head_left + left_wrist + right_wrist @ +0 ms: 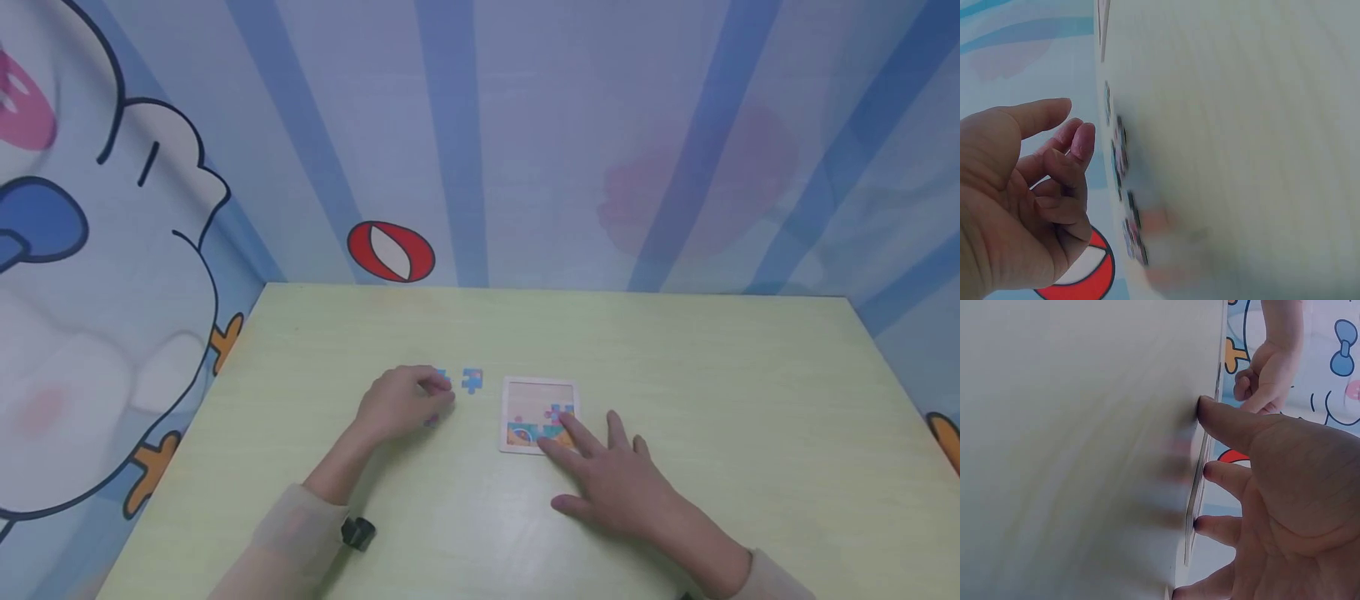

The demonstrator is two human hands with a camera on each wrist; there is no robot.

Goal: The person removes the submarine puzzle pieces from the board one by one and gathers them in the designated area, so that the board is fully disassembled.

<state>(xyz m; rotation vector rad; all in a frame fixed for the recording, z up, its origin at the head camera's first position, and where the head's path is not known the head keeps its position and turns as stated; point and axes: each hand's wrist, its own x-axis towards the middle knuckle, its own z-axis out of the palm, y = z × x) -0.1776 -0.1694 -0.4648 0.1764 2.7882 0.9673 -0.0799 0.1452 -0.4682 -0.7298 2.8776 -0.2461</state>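
Note:
A small square puzzle tray [538,390] lies on the pale green table [712,375], with several coloured pieces fitted along its lower edge. My right hand [592,467] rests flat on the table, and its straight fingers [1222,422] touch the tray's near right corner [1197,487]. My left hand [438,392] sits left of the tray, fingers loosely curled [1075,122] and holding nothing. Loose blue puzzle pieces [472,381] lie just beyond and under it, seen blurred in the left wrist view [1119,153].
Cartoon-printed fabric walls [480,142] close in the table at the back and on both sides. A small black object [358,532] sits at my left sleeve. Bare table surface spreads to the right of the tray.

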